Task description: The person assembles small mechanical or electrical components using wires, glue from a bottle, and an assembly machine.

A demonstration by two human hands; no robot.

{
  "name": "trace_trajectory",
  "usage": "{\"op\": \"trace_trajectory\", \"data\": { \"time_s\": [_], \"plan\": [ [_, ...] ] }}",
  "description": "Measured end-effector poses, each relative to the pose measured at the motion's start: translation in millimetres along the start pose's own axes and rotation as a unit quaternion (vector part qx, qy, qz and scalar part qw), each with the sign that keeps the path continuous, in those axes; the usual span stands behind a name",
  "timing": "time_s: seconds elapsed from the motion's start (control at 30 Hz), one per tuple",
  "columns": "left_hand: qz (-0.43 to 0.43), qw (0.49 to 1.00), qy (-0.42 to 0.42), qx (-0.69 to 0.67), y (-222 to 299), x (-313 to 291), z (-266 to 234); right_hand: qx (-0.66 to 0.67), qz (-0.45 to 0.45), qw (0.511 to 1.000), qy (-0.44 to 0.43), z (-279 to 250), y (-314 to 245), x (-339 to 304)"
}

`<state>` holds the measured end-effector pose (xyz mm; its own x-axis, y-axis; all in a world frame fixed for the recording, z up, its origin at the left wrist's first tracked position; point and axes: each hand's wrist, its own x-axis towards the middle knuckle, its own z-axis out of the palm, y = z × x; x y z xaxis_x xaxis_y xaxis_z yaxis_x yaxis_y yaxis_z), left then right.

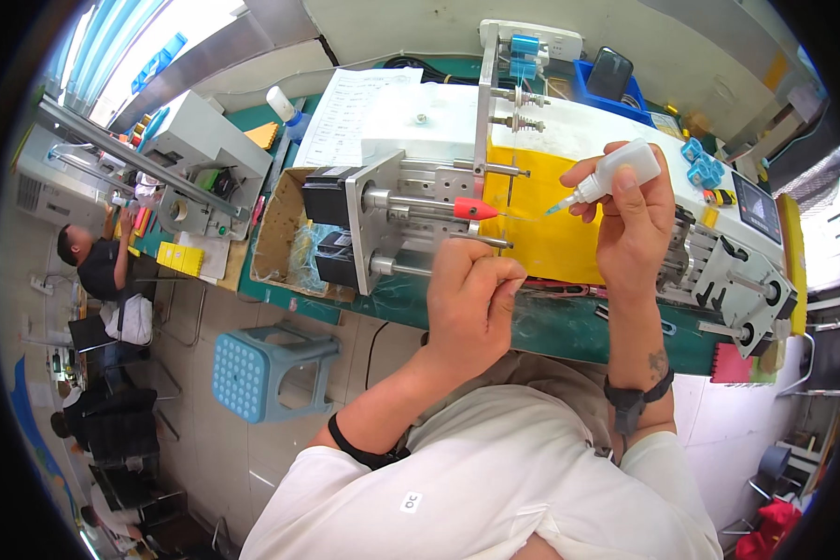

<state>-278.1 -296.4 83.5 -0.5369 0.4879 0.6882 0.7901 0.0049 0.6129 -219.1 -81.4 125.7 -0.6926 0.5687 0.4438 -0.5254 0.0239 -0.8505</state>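
My right hand (637, 233) is closed round a small white squeeze bottle (633, 164), tilted so that its light-blue needle tip points down and left. Left of the tip, a red cone-ended piece (476, 209) sits on a metal shaft of the winding machine (362, 224), and a thin needle sticks out of it. Just below that shaft my left hand (471, 303) is closed in a pinch, close to a lower metal rod (481, 240). Whatever its fingertips hold is too small or hidden. Behind both hands spreads a yellow panel (555, 245).
Left of the motors stands a cardboard box (275, 238) with clear plastic inside. A blue bin (616, 103) with a dark phone is at the back. Right are metal brackets (742, 294) and a control screen (756, 207). A blue stool (269, 373) stands on the floor; people sit far left.
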Motion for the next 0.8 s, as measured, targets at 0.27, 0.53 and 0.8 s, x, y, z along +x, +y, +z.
{"op": "trace_trajectory", "data": {
  "time_s": [0.27,0.53,0.8],
  "plan": [
    [-0.002,0.999,-0.012,0.044,4.6,7.4,-30.1,-0.010,-0.007,1.000,-0.004,-6.5,0.1,-3.9],
    [-0.379,0.906,-0.032,-0.187,4.3,-46.2,-62.9,-0.006,-0.040,0.998,-0.044,4.5,-38.9,-54.2],
    [-0.515,0.775,-0.037,-0.363,-9.3,-51.2,-40.3,0.006,0.094,0.996,0.002,12.3,11.3,-84.3]
  ]
}}
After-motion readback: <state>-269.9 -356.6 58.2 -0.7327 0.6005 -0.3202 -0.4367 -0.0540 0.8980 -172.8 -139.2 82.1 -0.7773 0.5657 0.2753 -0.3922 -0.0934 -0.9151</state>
